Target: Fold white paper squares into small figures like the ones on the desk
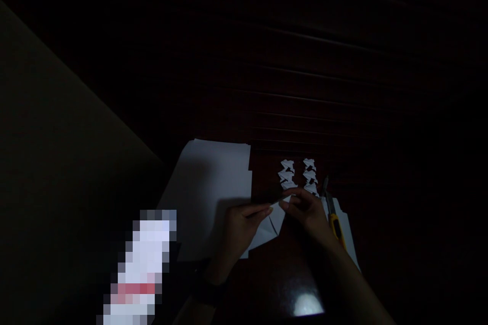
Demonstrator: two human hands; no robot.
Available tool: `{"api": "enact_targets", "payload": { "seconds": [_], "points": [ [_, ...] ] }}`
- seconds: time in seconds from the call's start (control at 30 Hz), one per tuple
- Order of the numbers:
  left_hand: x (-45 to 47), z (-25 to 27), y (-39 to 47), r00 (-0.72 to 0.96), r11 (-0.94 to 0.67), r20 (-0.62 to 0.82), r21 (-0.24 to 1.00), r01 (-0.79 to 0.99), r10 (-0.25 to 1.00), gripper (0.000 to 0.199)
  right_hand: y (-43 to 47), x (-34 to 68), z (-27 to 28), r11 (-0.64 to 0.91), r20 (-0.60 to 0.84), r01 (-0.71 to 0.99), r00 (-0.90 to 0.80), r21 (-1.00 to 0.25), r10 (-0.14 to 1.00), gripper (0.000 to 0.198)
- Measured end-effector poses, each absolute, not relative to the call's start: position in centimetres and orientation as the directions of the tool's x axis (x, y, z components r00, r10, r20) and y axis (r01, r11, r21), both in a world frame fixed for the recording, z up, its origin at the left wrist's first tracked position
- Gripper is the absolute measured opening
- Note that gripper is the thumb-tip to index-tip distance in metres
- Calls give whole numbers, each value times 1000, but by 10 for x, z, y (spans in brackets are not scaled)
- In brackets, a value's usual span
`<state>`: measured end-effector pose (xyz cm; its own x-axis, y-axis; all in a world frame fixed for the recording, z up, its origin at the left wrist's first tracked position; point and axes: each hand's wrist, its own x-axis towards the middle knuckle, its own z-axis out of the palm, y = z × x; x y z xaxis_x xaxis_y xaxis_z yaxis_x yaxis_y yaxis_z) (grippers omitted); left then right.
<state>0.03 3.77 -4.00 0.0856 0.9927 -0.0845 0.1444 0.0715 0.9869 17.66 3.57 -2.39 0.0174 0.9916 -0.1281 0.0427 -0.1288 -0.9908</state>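
Note:
A white sheet of paper (269, 231), partly folded with a crease across it, is held up between both hands. My left hand (244, 223) pinches its upper left edge between thumb and fingers. On the other side, my right hand (308, 210) is closed on the upper right part, thumb below and index finger along the top. Just beyond the hands, small folded white paper pieces (287, 176) stand in one column, with a second column of folded paper pieces (310, 175) to its right.
A stack of white paper (213, 183) lies left of the hands. To the right, a yellow utility knife (336, 223) rests on more white paper (348, 231), near a dark pen-like object (325, 184). A pixelated bright patch (139, 269) covers the lower left. The dark wooden table (293, 279) reflects a light.

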Motion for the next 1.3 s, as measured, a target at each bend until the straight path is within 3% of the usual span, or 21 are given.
{"api": "enact_targets", "payload": {
  "seconds": [0.3, 0.57, 0.83, 1.3],
  "points": [
    [-2, -39, 38, 139, 20, -46, 983, 184, 989, 14, 38, 186, -24, -158, -159, 86, -2, -984, 987, 23],
    [-2, -31, 38, 158, 121, -141, 984, 132, 977, 30, 37, 182, -23, -167, -167, 85, 10, -982, 986, 26],
    [-3, -35, 38, 178, 108, -134, 983, 151, 975, 22, 36, 179, -20, -153, -163, 99, -101, -983, 982, 24],
    [-6, -41, 39, 205, 195, -216, 973, 119, 955, 33, 38, 184, -22, -130, -140, 200, -39, -971, 989, 23]
  ]
}}
